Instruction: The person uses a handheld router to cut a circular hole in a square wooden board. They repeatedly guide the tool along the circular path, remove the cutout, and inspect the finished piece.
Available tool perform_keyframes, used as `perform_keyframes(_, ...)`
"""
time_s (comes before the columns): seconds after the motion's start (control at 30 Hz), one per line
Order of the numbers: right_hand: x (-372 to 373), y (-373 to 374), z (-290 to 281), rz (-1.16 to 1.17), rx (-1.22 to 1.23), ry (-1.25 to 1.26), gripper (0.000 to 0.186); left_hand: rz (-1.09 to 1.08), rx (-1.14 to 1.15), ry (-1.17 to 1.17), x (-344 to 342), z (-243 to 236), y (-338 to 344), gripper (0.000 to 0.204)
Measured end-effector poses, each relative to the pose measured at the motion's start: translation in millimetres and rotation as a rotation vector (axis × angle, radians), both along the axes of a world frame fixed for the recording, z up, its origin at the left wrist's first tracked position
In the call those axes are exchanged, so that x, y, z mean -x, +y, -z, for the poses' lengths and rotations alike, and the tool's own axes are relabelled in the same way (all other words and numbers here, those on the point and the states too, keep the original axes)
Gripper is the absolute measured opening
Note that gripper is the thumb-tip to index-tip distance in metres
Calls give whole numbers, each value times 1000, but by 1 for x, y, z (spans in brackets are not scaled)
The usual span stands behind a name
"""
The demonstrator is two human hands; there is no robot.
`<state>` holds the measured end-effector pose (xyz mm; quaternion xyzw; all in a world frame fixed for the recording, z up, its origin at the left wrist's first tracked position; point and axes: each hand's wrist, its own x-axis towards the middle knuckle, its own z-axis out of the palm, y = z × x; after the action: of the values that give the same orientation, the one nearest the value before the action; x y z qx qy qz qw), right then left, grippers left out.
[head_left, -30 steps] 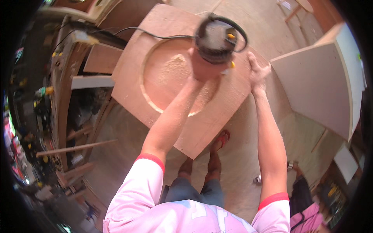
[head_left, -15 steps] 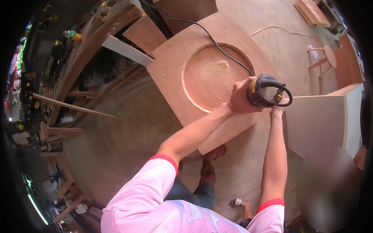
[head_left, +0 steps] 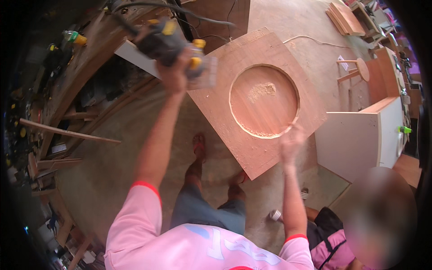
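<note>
My left hand (head_left: 174, 74) grips a black and yellow handheld router (head_left: 163, 44) with a clear base. It is lifted off to the far left, partly blurred, its dark cord trailing from it. A square wooden panel (head_left: 216, 104) lies in front of me with a round opening or recess (head_left: 265, 112) in it. Pale sawdust (head_left: 262, 91) is heaped inside the circle and scattered along its near rim. Over the panel's right part, by the near-right rim of the circle, is my right hand (head_left: 291, 146), smeared by motion, so its fingers cannot be made out.
A wooden workbench (head_left: 85, 76) full of clutter runs along the left. To the right stand a white-faced cabinet (head_left: 346, 139) and a wooden stool (head_left: 361, 69). Stacked boards (head_left: 344, 19) lie at the far right. Another person in pink (head_left: 330, 249) is low at my right.
My left hand has carried the router up and left, off the panel's right side. The right hand has come away from the router and moved left, near the circle. The circle is now uncovered.
</note>
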<state>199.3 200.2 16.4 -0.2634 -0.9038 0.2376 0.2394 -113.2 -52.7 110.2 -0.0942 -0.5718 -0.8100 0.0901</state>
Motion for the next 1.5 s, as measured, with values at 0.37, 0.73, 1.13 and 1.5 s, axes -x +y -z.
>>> perform_keyframes(0.37, 93, -177, 2, -131, 107, -552, 113, 46, 537, -148, 47, 81, -275, 49)
perform_keyframes(0.73, 92, -182, -2, -71, 16, -461, 96, 501, 1100, -406, -26, 165, -316, 60)
perform_keyframes(1.13, 116, -168, -125, -54, 144, -341, 94, 644, 1521, -562, -69, 223, -341, 63)
perform_keyframes(1.5, 132, -123, -211, -110, 97, -447, 78, 471, 1465, -706, -78, 241, -378, 63)
